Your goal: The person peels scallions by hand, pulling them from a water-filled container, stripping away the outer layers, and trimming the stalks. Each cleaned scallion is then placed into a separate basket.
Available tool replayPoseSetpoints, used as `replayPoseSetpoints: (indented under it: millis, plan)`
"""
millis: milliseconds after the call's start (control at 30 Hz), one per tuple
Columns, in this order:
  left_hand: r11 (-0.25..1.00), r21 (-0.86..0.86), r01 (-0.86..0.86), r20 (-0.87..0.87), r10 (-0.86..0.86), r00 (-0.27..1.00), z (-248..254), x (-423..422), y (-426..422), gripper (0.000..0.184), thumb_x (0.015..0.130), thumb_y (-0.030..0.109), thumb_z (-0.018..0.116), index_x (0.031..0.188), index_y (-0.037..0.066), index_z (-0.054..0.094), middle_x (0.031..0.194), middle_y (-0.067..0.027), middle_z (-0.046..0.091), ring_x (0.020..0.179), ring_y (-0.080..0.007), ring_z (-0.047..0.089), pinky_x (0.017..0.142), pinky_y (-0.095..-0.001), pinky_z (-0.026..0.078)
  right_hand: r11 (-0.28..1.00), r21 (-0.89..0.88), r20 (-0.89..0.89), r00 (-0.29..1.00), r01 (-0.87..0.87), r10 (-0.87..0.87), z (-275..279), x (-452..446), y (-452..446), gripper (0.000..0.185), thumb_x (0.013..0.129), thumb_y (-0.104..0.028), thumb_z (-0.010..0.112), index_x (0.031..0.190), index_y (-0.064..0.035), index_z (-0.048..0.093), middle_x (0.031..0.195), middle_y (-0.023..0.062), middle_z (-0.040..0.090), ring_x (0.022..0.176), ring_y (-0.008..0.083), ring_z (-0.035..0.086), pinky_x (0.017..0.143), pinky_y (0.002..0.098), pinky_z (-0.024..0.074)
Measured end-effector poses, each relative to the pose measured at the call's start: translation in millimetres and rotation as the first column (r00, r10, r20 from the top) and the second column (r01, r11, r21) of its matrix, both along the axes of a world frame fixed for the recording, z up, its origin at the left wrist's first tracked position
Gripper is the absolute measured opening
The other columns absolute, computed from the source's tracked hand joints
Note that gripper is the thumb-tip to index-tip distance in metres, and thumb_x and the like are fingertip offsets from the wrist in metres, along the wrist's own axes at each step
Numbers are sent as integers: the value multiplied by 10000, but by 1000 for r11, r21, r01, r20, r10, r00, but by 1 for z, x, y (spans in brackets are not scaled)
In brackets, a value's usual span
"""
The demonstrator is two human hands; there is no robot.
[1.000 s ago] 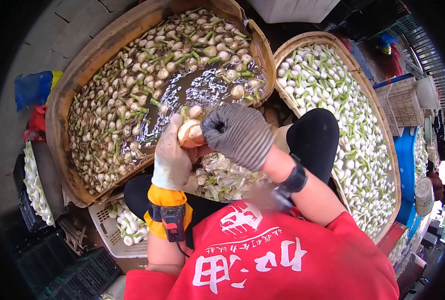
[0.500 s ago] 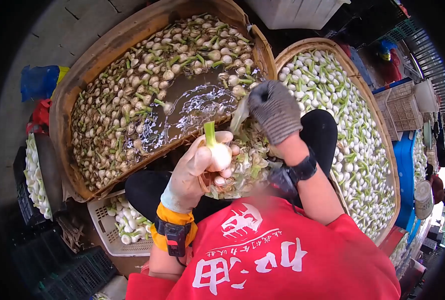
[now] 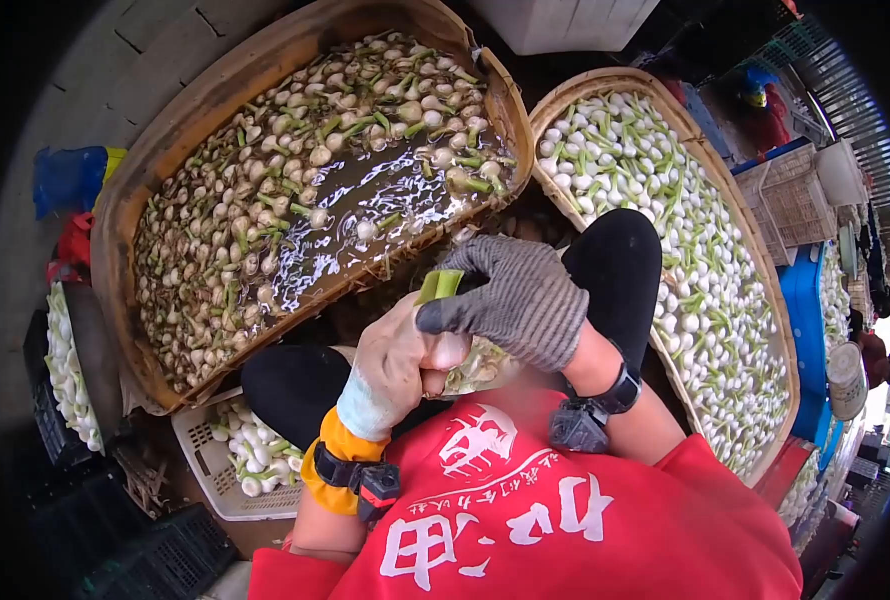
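We find the bulb [image 3: 450,350] at the centre of the dial, over the lap, low in the left hand [image 3: 390,355], whose gloved fingers curl closely round it while its green stem [image 3: 439,286] points up towards twelve. We judge that this grip keeps the bulb steady and leaves its stem end exposed to the other hand. The right hand [image 3: 510,295], in a grey striped glove, comes in from about two o'clock, half curled, thumb lying across the bulb (whether its fingers pinch anything we cannot tell). Loose pale skins [image 3: 480,368] lie just below the hands, between the knees, probably because scraps fall there most easily. From nine to twelve stretches a brown tub [image 3: 120,250] of muddy-looking bulbs [image 3: 235,220] in rippling water [image 3: 345,215]; from one to four, a second tub [image 3: 713,158] holds cleaner white bulbs [image 3: 615,150]. Both seem set within easy reach of the seated person. At eight stands a white slatted crate [image 3: 255,505] with more white bulbs. Beyond, we see a grey block wall [image 3: 155,50] at ten, a white box [image 3: 570,22] near one, and a blue tub [image 3: 807,320] at three.
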State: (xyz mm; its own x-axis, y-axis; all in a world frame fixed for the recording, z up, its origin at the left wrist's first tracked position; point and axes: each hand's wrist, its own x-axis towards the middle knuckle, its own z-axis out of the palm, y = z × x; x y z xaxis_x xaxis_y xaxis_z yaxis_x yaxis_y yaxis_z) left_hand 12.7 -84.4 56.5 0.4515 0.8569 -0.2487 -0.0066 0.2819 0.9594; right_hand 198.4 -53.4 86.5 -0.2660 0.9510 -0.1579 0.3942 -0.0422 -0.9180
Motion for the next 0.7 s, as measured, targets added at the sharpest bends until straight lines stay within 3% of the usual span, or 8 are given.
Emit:
replayPoseSetpoints:
  millis: [67,133,233,367,500,567,600,700]
  plan:
    - [996,-78,-46,-19,45,999,6,3,-1,412,1015,334,361,1166,4,558,773,-50,623,484,-74,509,426,-198,394,971,217,255,966,-101,43,-10,-3,1,406,816,-454,678,869,-52,698,796,146,672,736,315,647,690,402,500]
    - [987,-121,-102,27,106,994,10,8,1,351,1028,288,362,1047,-7,552,696,-87,612,499,-137,601,397,-221,462,973,217,248,968,-81,25,-14,-4,-2,416,817,-464,671,843,-49,685,782,151,663,733,318,642,685,409,496]
    - [972,-191,-138,35,147,989,-3,-2,0,316,1020,260,403,1055,-20,547,692,-114,618,502,-157,622,401,-236,487,980,169,234,970,-104,62,-22,1,-4,375,820,-413,676,853,-39,665,781,153,650,753,318,636,696,410,498]
    - [951,-219,-218,-40,214,976,-17,-9,-1,310,1012,260,444,999,-32,548,691,-132,632,436,-161,583,364,-232,461,995,49,-81,993,-84,87,-23,4,-14,190,795,-164,736,937,-67,656,870,65,656,804,196,639,749,307,510]
    - [942,-182,-281,24,290,957,-12,5,5,283,996,246,460,984,-21,555,747,-152,647,502,-168,611,384,-214,451,987,159,-109,994,-15,33,-22,1,-16,197,705,-50,763,827,-80,611,863,52,640,796,195,635,721,297,511]
    - [822,-326,-468,292,558,777,-12,15,19,249,978,224,471,998,-7,563,814,-162,650,610,-169,648,425,-206,453,897,437,-172,972,-72,162,-12,8,-14,165,675,-76,756,766,-86,618,820,74,615,792,248,621,718,342,503]
    - [797,-429,-426,454,598,661,-24,-3,28,231,966,231,483,976,14,562,848,-159,643,640,-162,631,461,-208,459,889,431,-146,960,-156,240,-8,15,-16,189,633,-54,768,743,-108,624,836,49,627,825,241,622,730,342,500]
    - [824,-321,-466,502,565,654,-39,-47,53,265,1020,290,446,1051,47,548,873,-13,595,466,-26,352,392,-172,310,827,554,-37,991,-90,132,2,46,-10,222,611,-12,763,760,-121,641,857,16,658,828,239,624,743,350,503]
